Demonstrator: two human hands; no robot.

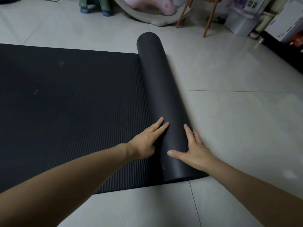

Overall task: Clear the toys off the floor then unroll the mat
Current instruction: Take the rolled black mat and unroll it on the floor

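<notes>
A black ribbed mat [68, 104] lies partly spread over the tiled floor on the left. Its rolled part [162, 89] forms a thick cylinder running from near me toward the back of the room. My left hand [147, 140] rests flat with straight fingers against the left side of the roll, where it meets the flat part. My right hand [191, 148] lies on the right side of the roll, fingers straight and thumb spread across the top. No toys lie on the floor near the mat.
Bare grey tiles [237, 120] stretch to the right of the roll. At the back stand a pink toy [154, 5] on a pale rocker, a small stool [95, 5], wooden legs [209, 18], a white bin [241, 22] and boxes [288, 22].
</notes>
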